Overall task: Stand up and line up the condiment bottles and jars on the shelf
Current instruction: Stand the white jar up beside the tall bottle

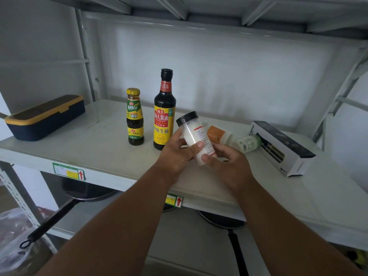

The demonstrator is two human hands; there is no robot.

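At the far left of the white metal shelf (95, 134) lay a navy lunch box (44, 117) with a yellow rim and a dark lid. Toward the middle stood two upright bottles side by side: a short oyster sauce bottle (135, 117) with a yellow cap, and just to its right a taller soy sauce bottle (164, 110) with a black cap and a red and yellow label.

In front of the soy sauce bottle, both hands held a clear shaker jar (196, 136) with a black lid and white contents, lifted off the shelf and tilted with its lid up and to the left. The left hand (177, 152) gripped the jar from the left, thumb curled across its front. The right hand (227, 166) held the jar's lower end, thumb and fingers curled round it.

Behind the hands an orange-labelled jar (219, 134) lay on its side, and just to its right a small bottle with a green cap (248, 143) also lay on its side. At the far right lay a black and white box (282, 146).

On the lower shelf sat dark frying pans (87, 191).
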